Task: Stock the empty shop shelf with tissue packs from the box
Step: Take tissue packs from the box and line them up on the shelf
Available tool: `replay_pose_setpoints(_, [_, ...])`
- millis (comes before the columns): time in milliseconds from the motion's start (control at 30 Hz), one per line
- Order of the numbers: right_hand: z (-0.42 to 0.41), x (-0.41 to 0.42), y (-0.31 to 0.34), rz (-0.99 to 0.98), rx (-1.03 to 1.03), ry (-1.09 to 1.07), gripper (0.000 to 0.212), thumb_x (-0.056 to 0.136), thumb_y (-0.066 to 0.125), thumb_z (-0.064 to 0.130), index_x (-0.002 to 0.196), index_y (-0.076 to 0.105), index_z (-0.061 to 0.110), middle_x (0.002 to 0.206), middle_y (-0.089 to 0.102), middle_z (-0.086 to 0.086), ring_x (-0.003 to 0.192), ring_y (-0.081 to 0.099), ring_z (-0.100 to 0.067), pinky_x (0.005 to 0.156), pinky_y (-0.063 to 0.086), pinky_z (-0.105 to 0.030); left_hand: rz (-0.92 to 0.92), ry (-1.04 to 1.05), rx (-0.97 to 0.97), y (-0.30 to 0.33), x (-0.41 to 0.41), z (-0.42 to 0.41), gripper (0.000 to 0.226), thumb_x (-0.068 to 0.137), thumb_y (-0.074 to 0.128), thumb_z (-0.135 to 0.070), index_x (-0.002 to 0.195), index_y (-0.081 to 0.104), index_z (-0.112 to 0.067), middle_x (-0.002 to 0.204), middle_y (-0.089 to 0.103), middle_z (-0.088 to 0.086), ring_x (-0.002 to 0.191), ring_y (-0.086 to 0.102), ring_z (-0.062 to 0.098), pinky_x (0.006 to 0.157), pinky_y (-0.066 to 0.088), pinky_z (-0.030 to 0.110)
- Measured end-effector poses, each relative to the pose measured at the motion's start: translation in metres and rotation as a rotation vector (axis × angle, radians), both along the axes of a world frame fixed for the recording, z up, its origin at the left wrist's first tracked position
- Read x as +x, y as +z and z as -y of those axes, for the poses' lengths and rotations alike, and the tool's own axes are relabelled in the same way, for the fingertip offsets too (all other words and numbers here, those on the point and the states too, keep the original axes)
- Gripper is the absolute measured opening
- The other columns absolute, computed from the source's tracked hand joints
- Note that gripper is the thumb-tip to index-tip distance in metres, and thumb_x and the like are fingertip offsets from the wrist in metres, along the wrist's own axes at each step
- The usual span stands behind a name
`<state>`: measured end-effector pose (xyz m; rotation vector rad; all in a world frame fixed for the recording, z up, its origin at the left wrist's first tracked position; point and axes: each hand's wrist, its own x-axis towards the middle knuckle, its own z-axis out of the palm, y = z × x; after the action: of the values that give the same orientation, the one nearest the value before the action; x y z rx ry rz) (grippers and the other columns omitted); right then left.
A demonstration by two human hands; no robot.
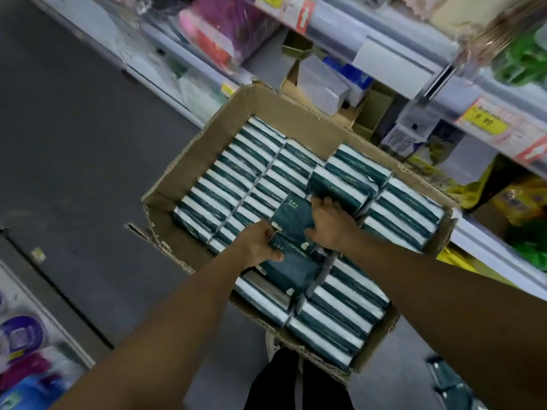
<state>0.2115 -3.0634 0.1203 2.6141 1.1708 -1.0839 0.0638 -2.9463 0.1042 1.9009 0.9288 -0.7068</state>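
Both hands reached into the open cardboard box (189, 161) on the floor: left hand (257, 245) fingers gripped one dark green tissue pack (288, 269), right hand (330, 224) fingers curled around another pack (293, 216), above the packed rows.

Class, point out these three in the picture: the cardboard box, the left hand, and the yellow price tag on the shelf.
cardboard box (189, 161): head view, bare inner wall on the far-left side.
left hand (258, 243): head view, back of the hand.
yellow price tag (485, 121): head view, middle of its face.
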Motion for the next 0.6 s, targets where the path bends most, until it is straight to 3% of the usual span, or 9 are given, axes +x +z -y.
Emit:
replay_pose_setpoints(67, [-0.001,-0.001,-0.001,-0.009,-0.001,-0.026,0.071,0.087,0.068,0.037,0.138,0.032,0.004,0.135,0.045,-0.02,0.126,0.04,-0.036,0.096,0.042,-0.043,-0.02,0.02,-0.015,0.0,-0.004,0.0,0.047,0.072,0.086,-0.024,0.106,0.056,-0.015,0.104,0.06,0.003,0.097,0.057,0.022,0.089,0.051,0.039])
replay_pose_setpoints(167, [0.0,-0.001,0.008,-0.04,0.053,-0.069,0.053,0.085,0.07,0.04,0.119,0.048,0.006,0.121,0.056,-0.015,0.12,0.046,-0.032,0.081,0.044,-0.038,0.022,0.076,-0.094,0.009,-0.006,0.0,0.034,0.074,0.085,-0.02,0.08,0.053,-0.014,0.074,0.051,-0.003,0.071,0.049,0.014,0.067,0.042,0.026])
replay_pose_setpoints(267, [0.009,-0.004,0.033,0.017,0.188,-0.084,0.049,0.087,0.067,0.043,0.117,0.051,0.007,0.118,0.057,-0.012,0.116,0.048,-0.03,0.079,0.044,-0.037,0.092,0.218,-0.084,0.03,-0.01,0.0,0.039,0.079,0.082,-0.017,0.072,0.044,-0.014,0.067,0.041,-0.003,0.063,0.041,0.012,0.058,0.03,0.025])
replay_pose_setpoints(367, [0.027,-0.001,0.068,0.021,0.341,-0.201,0.049,0.089,0.066,0.041,0.123,0.049,0.009,0.119,0.059,-0.009,0.111,0.055,-0.027,0.08,0.047,-0.034,0.187,0.317,-0.049,0.063,-0.015,0.001,0.041,0.085,0.076,-0.019,0.073,0.036,-0.018,0.072,0.036,-0.002,0.068,0.039,0.015,0.062,0.031,0.028])
replay_pose_setpoints(467, [0.049,0.004,0.108,-0.048,0.424,-0.328,0.049,0.089,0.066,0.04,0.125,0.046,0.013,0.122,0.059,-0.006,0.109,0.058,-0.026,0.085,0.05,-0.038,0.308,0.395,-0.07,0.1,-0.014,0.005,0.033,0.088,0.073,-0.021,0.078,0.042,-0.015,0.073,0.037,-0.004,0.071,0.041,0.015,0.067,0.035,0.027])
replay_pose_setpoints(533, [0.065,0.008,0.138,-0.047,0.497,-0.374,0.047,0.088,0.067,0.041,0.124,0.047,0.017,0.117,0.06,-0.003,0.104,0.059,-0.025,0.085,0.051,-0.042,0.389,0.502,-0.099,0.128,-0.011,0.013,0.024,0.088,0.073,-0.023,0.097,0.054,-0.01,0.082,0.046,-0.005,0.083,0.048,0.015,0.077,0.04,0.028])
replay_pose_setpoints(600, [0.084,0.009,0.171,-0.038,0.605,-0.431,0.042,0.087,0.069,0.039,0.12,0.049,0.023,0.109,0.061,0.003,0.098,0.061,-0.021,0.082,0.052,-0.043,0.442,0.541,-0.106,0.154,-0.006,0.023,0.032,0.088,0.073,-0.028,0.108,0.055,-0.011,0.098,0.057,0.003,0.097,0.056,0.022,0.085,0.043,0.034])
